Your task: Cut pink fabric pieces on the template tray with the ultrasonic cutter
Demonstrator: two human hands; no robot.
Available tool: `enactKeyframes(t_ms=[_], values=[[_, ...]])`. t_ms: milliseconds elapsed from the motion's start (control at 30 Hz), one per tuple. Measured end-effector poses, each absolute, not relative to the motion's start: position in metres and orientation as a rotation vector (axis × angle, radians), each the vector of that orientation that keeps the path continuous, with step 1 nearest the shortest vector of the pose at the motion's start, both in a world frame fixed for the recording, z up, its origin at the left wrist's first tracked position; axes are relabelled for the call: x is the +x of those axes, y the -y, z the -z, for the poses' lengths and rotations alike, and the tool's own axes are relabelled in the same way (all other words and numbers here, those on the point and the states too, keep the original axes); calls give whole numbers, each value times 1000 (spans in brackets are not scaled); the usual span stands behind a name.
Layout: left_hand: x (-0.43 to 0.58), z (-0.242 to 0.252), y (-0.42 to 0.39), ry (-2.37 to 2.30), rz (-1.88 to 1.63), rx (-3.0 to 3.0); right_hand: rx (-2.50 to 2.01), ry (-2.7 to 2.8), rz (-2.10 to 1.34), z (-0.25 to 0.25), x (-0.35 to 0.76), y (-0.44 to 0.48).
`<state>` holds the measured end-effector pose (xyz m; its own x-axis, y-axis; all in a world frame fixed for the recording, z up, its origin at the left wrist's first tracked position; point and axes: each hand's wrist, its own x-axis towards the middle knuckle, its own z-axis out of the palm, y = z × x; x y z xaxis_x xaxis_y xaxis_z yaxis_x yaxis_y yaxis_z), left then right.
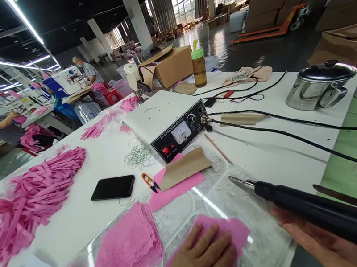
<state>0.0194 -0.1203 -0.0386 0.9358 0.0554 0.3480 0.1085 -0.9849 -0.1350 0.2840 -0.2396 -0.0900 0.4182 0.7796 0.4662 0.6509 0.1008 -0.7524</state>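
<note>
Cloth in pink (pixel 240 231) lies on a clear sheet (pixel 219 190) near the right edge of the worktop (pixel 269 150). The left hand (pixel 201 258) is spread flat over it, probably to keep it from slipping. The right hand (pixel 320 235) wraps the black handle of a pointed tool (pixel 297 200) from below, though that handle hides some fingers. This low grip seems meant to steer the tip, which stands apart from the cloth. The tool's long axis slants in from the worktop's right edge, metal tip pointing inward and away from the person. The cloth's bare corner faces that edge; its long axis cannot be told under the hand. A pink stack (pixel 127 238) sits just left, likely for easy reach.
</note>
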Motion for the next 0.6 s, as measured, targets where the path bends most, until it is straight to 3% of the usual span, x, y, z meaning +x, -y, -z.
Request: enactKeyframes(t_ms=[100, 367, 600], values=[[18, 31, 121, 104, 353, -2994, -1636, 1098, -260, 78, 279, 233], [17, 16, 127, 207, 259, -3139, -1002, 607, -298, 38, 247, 176], [16, 21, 129, 246, 264, -3196, -966, 483, -509, 17, 275, 184]])
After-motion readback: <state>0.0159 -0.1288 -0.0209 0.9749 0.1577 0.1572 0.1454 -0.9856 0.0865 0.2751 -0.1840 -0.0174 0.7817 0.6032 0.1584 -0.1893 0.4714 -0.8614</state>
